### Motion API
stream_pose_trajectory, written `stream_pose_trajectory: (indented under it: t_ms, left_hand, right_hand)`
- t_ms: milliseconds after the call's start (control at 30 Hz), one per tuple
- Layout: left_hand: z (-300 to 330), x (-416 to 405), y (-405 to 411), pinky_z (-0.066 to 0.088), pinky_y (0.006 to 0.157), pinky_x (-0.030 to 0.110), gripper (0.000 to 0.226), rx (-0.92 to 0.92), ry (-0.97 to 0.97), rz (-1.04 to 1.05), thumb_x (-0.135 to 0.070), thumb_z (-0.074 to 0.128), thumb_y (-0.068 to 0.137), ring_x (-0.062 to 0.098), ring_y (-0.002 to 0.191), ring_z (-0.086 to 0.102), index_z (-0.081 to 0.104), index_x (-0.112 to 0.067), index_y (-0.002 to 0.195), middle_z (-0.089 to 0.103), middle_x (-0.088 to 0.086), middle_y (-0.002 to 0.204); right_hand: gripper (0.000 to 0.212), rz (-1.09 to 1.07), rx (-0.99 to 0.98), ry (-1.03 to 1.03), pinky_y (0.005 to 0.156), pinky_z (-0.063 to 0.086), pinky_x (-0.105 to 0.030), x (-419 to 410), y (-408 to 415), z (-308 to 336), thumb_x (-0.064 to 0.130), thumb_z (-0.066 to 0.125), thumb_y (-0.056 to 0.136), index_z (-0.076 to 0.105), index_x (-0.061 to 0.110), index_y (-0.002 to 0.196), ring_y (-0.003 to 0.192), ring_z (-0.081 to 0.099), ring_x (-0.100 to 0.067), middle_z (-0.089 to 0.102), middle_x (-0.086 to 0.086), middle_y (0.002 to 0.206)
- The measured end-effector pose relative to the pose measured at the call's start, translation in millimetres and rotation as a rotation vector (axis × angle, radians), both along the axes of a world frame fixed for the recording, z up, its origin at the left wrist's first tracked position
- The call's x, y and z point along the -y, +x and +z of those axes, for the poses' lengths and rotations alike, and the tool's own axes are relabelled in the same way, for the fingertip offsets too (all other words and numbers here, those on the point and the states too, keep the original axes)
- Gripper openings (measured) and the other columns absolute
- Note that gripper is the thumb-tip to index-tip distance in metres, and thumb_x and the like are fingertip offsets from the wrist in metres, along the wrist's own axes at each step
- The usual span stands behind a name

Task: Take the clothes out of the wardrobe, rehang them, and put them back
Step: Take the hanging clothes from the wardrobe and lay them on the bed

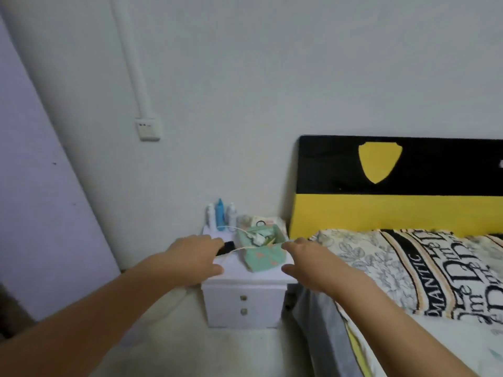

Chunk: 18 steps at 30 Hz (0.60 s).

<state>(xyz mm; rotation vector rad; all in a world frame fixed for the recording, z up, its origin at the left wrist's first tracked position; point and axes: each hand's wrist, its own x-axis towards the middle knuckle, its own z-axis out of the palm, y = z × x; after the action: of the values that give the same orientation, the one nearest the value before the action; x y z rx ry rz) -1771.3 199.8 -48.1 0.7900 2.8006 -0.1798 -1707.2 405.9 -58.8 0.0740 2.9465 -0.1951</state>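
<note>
both bare hands reach forward with fingers spread loose, holding nothing: the left hand [194,258] over a flat black rectangular object [226,247] at its fingertips, the right hand [304,261] just right of a soft mint-green fabric pouch [261,250], open-topped, with a white charger and cable inside; both lie on a smooth white boxy nightstand [245,297]; no clothes or wardrobe in view

Head view looks forward and down; nightstand [245,289] near, centred
</note>
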Motion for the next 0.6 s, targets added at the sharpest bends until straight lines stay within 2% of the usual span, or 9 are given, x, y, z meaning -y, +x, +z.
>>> stream_pose_trajectory:
  t_ms: [133, 267, 400, 600]
  left_hand:
    - [10, 51, -3, 0.040, 0.100, 0.036, 0.052, 0.005, 0.059, 0.220, -0.044, 0.047, 0.092, 0.022, 0.120, 0.048, 0.036, -0.021, 0.137, 0.046, 0.003, 0.135]
    - [17, 107, 10, 0.039, 0.102, 0.036, 0.056, -0.009, 0.129, 0.388, -0.043, 0.045, 0.094, 0.021, 0.123, 0.044, 0.028, -0.021, 0.142, 0.042, 0.003, 0.139]
    - [24, 167, 28, 0.040, 0.099, 0.033, 0.056, -0.016, 0.133, 0.589, -0.043, 0.045, 0.094, 0.020, 0.120, 0.046, 0.027, -0.022, 0.143, 0.043, 0.003, 0.137]
    - [33, 260, 56, 0.044, 0.093, 0.031, 0.051, -0.050, 0.151, 0.837, -0.041, 0.049, 0.093, 0.019, 0.114, 0.050, 0.036, -0.020, 0.137, 0.049, 0.003, 0.130]
  right_hand:
    - [0.043, 0.220, -0.011, 0.046, 0.094, 0.042, -0.037, 40, -45, 15, 0.035, 0.047, 0.095, 0.042, 0.016, 0.133, 0.118, 0.048, -0.030, 0.047, -0.011, 0.132]
    - [0.045, 0.424, -0.029, 0.074, 0.099, 0.042, -0.041, 91, -78, 29, 0.035, 0.045, 0.096, 0.039, 0.016, 0.137, 0.122, 0.046, -0.030, 0.045, -0.010, 0.135]
    - [0.046, 0.616, -0.038, 0.042, 0.100, 0.041, -0.038, 156, -98, 36, 0.033, 0.044, 0.097, 0.037, 0.014, 0.138, 0.123, 0.044, -0.030, 0.044, -0.011, 0.135]
    - [0.046, 0.831, -0.015, 0.008, 0.103, 0.039, -0.040, 264, -110, 43, 0.031, 0.046, 0.096, 0.038, 0.012, 0.137, 0.125, 0.041, -0.030, 0.043, -0.010, 0.137]
